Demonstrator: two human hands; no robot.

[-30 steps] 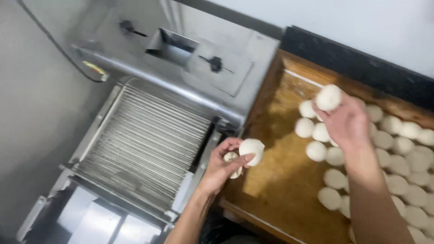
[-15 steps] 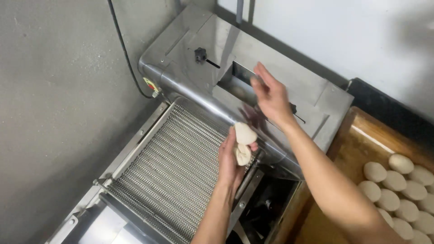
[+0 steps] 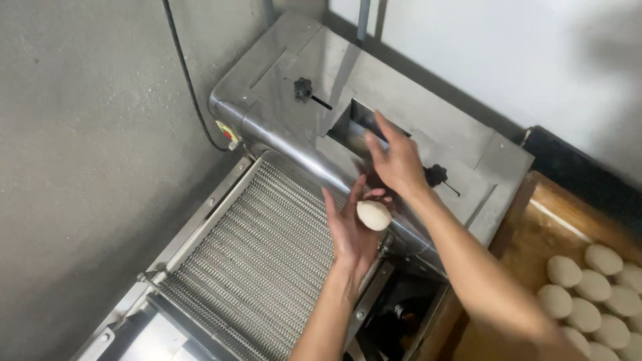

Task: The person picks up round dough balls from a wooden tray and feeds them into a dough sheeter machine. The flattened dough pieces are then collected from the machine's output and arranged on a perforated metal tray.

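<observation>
Dough ball (image 3: pixel 374 215): one piece, pale cream, smooth, rounded and slightly flattened. It is sitting in the fingers of the left hand (image 3: pixel 352 230), palm turned up, and is hanging above the right edge of the wire-mesh conveyor (image 3: pixel 257 261), just below the steel machine's feed slot (image 3: pixel 358 124).

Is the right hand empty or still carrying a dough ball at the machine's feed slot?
Empty: the right hand is spread open at the slot; the only dough ball sits in the left hand.

A black cable (image 3: pixel 190 87) runs down the grey wall (image 3: pixel 80 134); dough rounds (image 3: pixel 592 294) lie on a wooden board (image 3: pixel 528 234).
</observation>
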